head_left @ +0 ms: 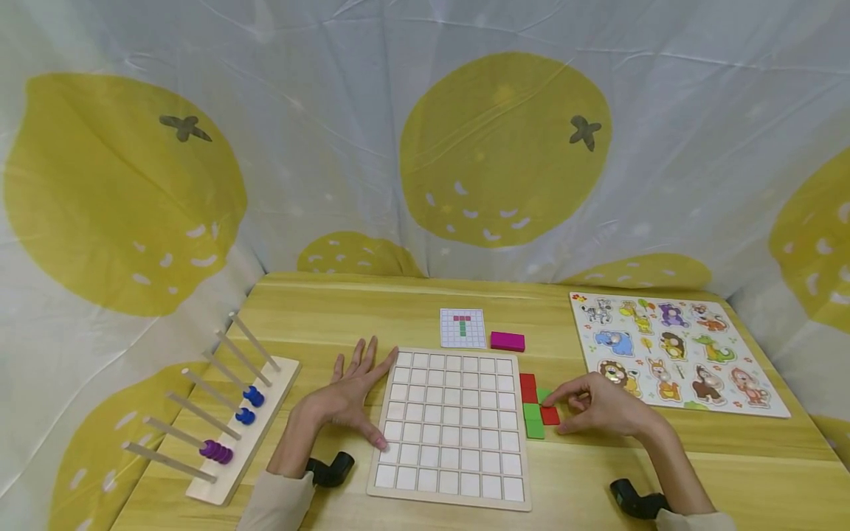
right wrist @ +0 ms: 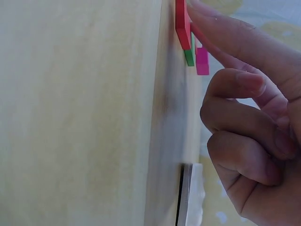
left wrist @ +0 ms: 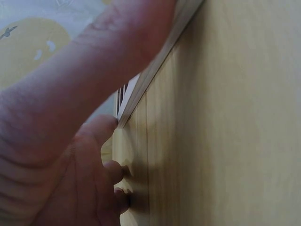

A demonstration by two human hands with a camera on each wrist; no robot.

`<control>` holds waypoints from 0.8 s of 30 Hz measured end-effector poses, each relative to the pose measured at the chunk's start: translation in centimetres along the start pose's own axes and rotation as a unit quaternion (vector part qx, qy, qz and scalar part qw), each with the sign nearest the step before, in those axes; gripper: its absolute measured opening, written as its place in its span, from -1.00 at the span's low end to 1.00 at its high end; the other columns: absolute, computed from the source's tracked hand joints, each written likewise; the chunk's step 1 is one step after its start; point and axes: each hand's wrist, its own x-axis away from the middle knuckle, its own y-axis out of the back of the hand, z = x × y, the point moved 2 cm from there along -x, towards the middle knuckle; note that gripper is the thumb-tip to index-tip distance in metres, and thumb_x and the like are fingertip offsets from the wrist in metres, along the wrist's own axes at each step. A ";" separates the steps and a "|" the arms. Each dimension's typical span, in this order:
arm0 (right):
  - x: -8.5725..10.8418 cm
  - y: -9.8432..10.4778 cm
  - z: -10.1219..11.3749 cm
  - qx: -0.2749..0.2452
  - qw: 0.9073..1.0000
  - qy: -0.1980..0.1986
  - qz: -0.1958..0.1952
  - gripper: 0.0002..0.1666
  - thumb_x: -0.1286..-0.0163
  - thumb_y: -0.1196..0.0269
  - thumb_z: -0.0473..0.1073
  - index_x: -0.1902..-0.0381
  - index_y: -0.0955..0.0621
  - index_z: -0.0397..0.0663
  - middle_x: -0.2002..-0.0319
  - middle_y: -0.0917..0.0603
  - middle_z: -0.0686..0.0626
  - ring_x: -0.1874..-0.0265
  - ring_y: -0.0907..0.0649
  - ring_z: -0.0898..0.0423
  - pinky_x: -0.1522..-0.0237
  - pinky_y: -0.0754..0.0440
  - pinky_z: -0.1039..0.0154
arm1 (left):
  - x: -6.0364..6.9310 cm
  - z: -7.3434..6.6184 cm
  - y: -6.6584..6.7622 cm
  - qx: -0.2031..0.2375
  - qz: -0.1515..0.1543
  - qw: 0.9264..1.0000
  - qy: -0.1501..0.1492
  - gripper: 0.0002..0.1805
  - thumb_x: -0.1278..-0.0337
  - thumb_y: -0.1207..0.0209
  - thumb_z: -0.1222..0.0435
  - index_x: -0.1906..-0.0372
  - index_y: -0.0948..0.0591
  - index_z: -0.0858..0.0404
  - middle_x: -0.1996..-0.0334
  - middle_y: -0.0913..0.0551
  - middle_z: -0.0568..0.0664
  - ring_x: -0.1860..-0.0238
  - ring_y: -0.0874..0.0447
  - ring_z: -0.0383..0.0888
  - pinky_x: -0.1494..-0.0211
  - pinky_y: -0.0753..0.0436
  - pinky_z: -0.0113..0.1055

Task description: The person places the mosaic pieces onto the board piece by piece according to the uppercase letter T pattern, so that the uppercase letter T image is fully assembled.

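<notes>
A pale wooden grid board (head_left: 451,428) with square cells lies flat on the table. My left hand (head_left: 348,402) rests along its left edge, fingers spread, thumb and index finger touching the frame. Up close in the left wrist view, the thumb (left wrist: 89,70) lies across the board's side. To the right of the board, my right hand (head_left: 600,405) pinches a red square tile (head_left: 550,417) between thumb and index finger, the other fingers curled. That red tile (right wrist: 183,26) shows at the top of the right wrist view. Beside it lie green tiles (head_left: 534,429) and red tiling (head_left: 527,385).
Behind the board are a small card (head_left: 451,335) with a red and green T pattern and a magenta block (head_left: 508,341). An animal puzzle board (head_left: 637,354) lies at the right. On the left stands a peg rack (head_left: 229,479) with blue and purple beads.
</notes>
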 end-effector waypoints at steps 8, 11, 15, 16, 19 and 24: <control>-0.1 -0.2 0.0 0.022 0.999 -0.025 -0.017 -0.67 -0.18 -0.54 -0.19 0.09 -0.79 -0.12 0.61 -0.28 0.14 0.58 -0.30 0.33 0.49 -0.33 0.38 | -0.1 0.0 0.0 -0.001 -0.001 1.000 0.002 0.66 0.54 -0.71 -0.08 -0.70 0.16 0.14 -0.63 0.51 0.39 -0.64 0.64 0.36 -0.57 0.50 0.45; -0.2 -0.3 0.0 0.026 0.999 -0.037 -0.024 -0.68 -0.16 -0.55 -0.19 0.11 -0.80 -0.11 0.60 -0.32 0.13 0.58 -0.30 0.33 0.51 -0.30 0.39 | -0.1 0.0 0.0 -0.003 -0.002 1.000 0.003 0.67 0.55 -0.72 -0.08 -0.70 0.15 0.13 -0.63 0.51 0.40 -0.64 0.64 0.36 -0.57 0.50 0.45; -0.3 -0.3 0.1 0.022 0.998 -0.043 -0.026 -0.69 -0.17 -0.55 -0.20 0.11 -0.80 -0.12 0.60 -0.32 0.12 0.59 -0.27 0.33 0.55 -0.23 0.39 | -0.1 0.0 0.1 -0.004 -0.003 1.000 0.004 0.67 0.55 -0.72 -0.08 -0.70 0.15 0.13 -0.63 0.51 0.40 -0.64 0.63 0.36 -0.57 0.49 0.45; -0.3 -0.3 0.1 0.021 0.999 -0.044 -0.026 -0.69 -0.17 -0.55 -0.20 0.11 -0.80 -0.12 0.60 -0.31 0.13 0.60 -0.27 0.33 0.55 -0.22 0.39 | -0.1 0.0 0.1 -0.004 -0.003 1.000 0.005 0.67 0.55 -0.72 -0.08 -0.70 0.15 0.13 -0.63 0.51 0.39 -0.64 0.63 0.36 -0.57 0.49 0.45; -0.3 -0.3 0.1 0.018 0.999 -0.043 -0.023 -0.70 -0.18 -0.54 -0.21 0.11 -0.80 -0.12 0.62 -0.29 0.13 0.61 -0.25 0.33 0.56 -0.21 0.39 | -0.1 0.0 0.1 -0.005 -0.002 1.000 0.004 0.67 0.55 -0.71 -0.09 -0.70 0.15 0.13 -0.63 0.51 0.39 -0.64 0.63 0.36 -0.57 0.49 0.45; -0.3 -0.2 0.0 0.028 0.999 -0.034 -0.016 -0.70 -0.22 -0.52 -0.17 0.09 -0.80 -0.12 0.63 -0.26 0.15 0.62 -0.22 0.34 0.56 -0.21 0.39 | -0.1 0.0 0.0 -0.007 -0.002 1.000 0.003 0.66 0.54 -0.71 -0.10 -0.70 0.16 0.13 -0.63 0.51 0.39 -0.64 0.63 0.36 -0.57 0.49 0.45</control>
